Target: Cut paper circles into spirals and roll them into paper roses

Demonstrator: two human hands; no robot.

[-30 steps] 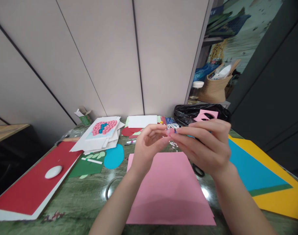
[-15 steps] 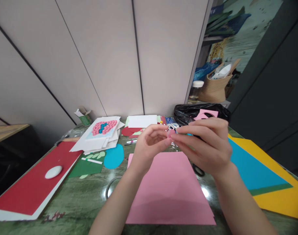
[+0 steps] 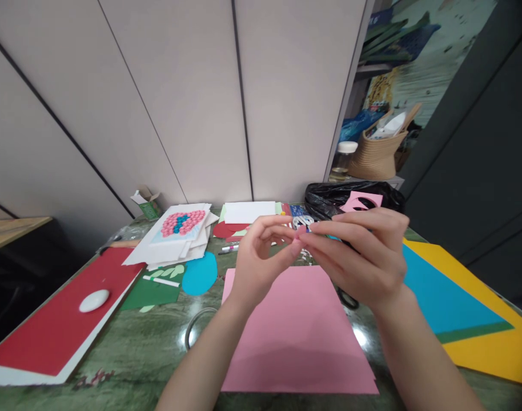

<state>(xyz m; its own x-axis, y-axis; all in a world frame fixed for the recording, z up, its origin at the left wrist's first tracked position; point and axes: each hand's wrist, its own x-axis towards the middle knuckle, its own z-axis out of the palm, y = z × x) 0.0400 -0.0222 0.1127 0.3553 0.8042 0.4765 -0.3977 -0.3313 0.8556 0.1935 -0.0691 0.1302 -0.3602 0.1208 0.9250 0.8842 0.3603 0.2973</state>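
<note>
A small pink piece of paper (image 3: 301, 232) is pinched between the fingertips of both hands, held in the air above the table. My left hand (image 3: 265, 257) closes thumb and fingers on its left side. From the other side, my right hand (image 3: 364, 251) grips it between thumb and fingers, with the remaining fingers curled. Fingers cover most of the piece, so its exact form is hard to make out. Below the hands lies a stack of pink paper sheets (image 3: 293, 337) on the table.
Left stand red sheets (image 3: 51, 325) with a white oval object (image 3: 93, 301), green paper (image 3: 145, 294), a blue paper shape (image 3: 200, 274) and a picture of pink and blue balls (image 3: 181, 222). Right are yellow and blue sheets (image 3: 449, 302). Behind lies a black plastic bag (image 3: 325, 200).
The fingers have shifted slightly around the pink piece, which appears turned and more compact. My right hand has moved a little to the right. The table things have not moved.
</note>
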